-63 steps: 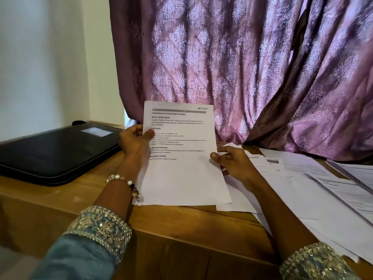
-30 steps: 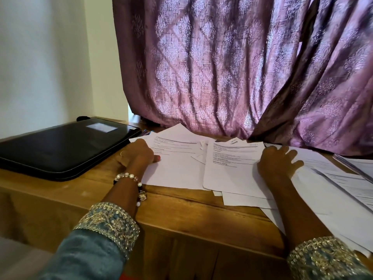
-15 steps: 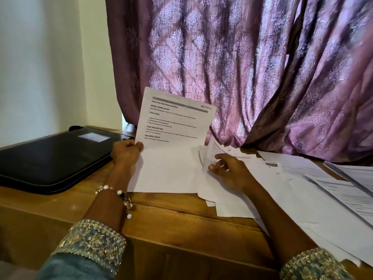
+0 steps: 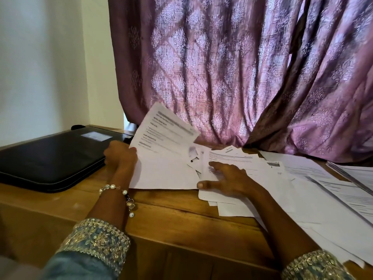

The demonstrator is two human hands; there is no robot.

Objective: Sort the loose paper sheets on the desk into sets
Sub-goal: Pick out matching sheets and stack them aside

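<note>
Two hands work at the wooden desk (image 4: 171,217) in the head view. The left hand (image 4: 120,156), in the middle left of the frame, has its fingers and thumb clamped on the edge of a white printed paper sheet (image 4: 161,142). That sheet tilts up toward the purple patterned curtain (image 4: 232,67) at the top, and its print is blurry. Its lower edge seems to touch the desk.

The right hand (image 4: 226,178), in the middle of the frame, lies flat with fingers spread apart, pressing on a messy pile of loose white paper sheets (image 4: 252,172). More sheets fan out to the lower right, some hanging past the desk edge.

A flat black zip case (image 4: 50,158) sits at the left, just beside the left hand.

What could go wrong? I think the sheets at the lower right could slide off the desk if the pile gets pushed. The held sheet could also bend or crease, because only one edge is gripped.
</note>
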